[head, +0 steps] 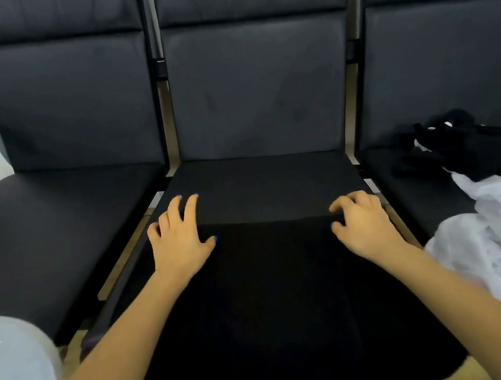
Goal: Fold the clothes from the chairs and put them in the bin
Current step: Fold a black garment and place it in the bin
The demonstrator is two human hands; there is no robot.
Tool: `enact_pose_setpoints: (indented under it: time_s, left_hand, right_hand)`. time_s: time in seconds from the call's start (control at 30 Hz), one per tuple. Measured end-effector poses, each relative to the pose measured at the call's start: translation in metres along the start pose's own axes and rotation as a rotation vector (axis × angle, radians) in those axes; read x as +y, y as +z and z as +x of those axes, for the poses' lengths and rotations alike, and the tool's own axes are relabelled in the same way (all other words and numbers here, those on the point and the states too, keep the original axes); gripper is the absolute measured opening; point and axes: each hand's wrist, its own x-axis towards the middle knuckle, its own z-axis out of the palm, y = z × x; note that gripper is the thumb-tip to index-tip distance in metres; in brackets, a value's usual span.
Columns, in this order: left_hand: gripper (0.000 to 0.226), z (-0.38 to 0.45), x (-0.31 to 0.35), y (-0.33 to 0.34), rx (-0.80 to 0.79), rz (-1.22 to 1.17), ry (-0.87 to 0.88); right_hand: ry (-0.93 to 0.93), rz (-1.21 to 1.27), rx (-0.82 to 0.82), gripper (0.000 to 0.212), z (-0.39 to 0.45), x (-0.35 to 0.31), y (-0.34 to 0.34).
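A black garment (280, 295) lies spread over the front of the middle chair seat (261, 182) and hangs past its front edge. My left hand (180, 238) rests at the garment's far left corner with fingers spread and fairly straight, thumb on the cloth. My right hand (362, 224) sits at the far right corner with its fingers curled, pinching the cloth's upper edge. A white garment (498, 239) and a crumpled black one (456, 147) lie on the right chair (405, 187).
The left chair seat (60, 230) carries no clothes. A white rounded object (17, 372), perhaps the bin, shows at the lower left edge. Dark chair backs (256, 89) stand close behind the seats. Floor shows through the gaps between the seats.
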Motion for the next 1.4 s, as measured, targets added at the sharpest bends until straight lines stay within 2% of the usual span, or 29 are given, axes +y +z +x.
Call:
enact_pose_setpoints:
  time_s: [0.1,0.17,0.3,0.43,0.57,0.7,0.77,0.83,0.87,0.93,1.07,1.13,1.23,1.3,1.33,1.4]
  left_hand:
    - [0.095,0.01,0.005,0.006,0.05,-0.083,-0.087]
    - [0.094,0.017,0.004,0.006,0.076,-0.129,-0.126]
    - [0.087,0.031,-0.02,-0.007,0.093,-0.403,-0.288]
    - [0.074,0.035,-0.046,-0.02,0.048,-0.721,-0.533]
    - [0.072,0.035,-0.063,-0.022,0.045,-1.068,-0.73]
    - [0.067,0.031,-0.061,-0.031,0.067,-1.33,-0.854]
    - [0.066,0.032,-0.059,-0.035,0.09,-1.545,-0.906]
    - [0.065,0.033,-0.059,-0.036,0.086,-1.75,-0.916]
    - [0.064,0.033,-0.06,-0.034,0.074,-1.777,-0.893]
    - [0.057,0.031,-0.063,-0.031,0.088,-1.617,-0.871]
    - [0.027,0.024,-0.073,-0.018,0.209,-1.068,-0.788]
    - [0.025,0.025,-0.074,-0.014,0.207,-0.854,-0.679]
    - [0.045,0.029,-0.07,-0.004,-0.014,-0.538,-0.503]
    - [0.06,0.031,-0.068,-0.001,-0.178,-0.247,-0.465]
    - [0.061,0.032,-0.068,-0.001,-0.21,-0.167,-0.469]
    - [0.054,0.034,-0.07,-0.003,-0.189,-0.182,-0.508]
  right_hand:
    - [0.03,-0.12,-0.028,0.048,0.001,0.014,0.012]
    - [0.072,-0.108,-0.051,0.05,0.006,0.024,0.017]
    - [0.16,-0.076,-0.02,0.054,0.015,0.043,0.013]
    - [0.263,-0.016,0.039,0.049,0.024,0.056,0.01]
    - [0.347,0.035,0.073,0.045,0.029,0.061,0.011]
    - [0.398,0.052,0.107,0.046,0.031,0.064,0.01]
    - [0.416,0.087,0.087,0.045,0.031,0.067,0.008]
    - [0.421,0.169,0.061,0.038,0.032,0.071,0.006]
    - [0.423,0.229,0.056,0.031,0.033,0.073,0.005]
    - [0.436,0.361,0.057,0.018,0.032,0.076,0.002]
    - [0.461,0.526,0.088,0.019,0.03,0.084,-0.001]
    - [0.478,0.579,0.107,0.018,0.032,0.089,0.001]
    - [0.506,0.668,0.115,0.013,0.034,0.096,0.004]
    - [0.487,0.723,0.101,0.009,0.034,0.096,0.002]
    - [0.471,0.761,0.08,0.008,0.034,0.095,0.0]
    - [0.444,0.81,0.0,0.01,0.032,0.093,-0.005]
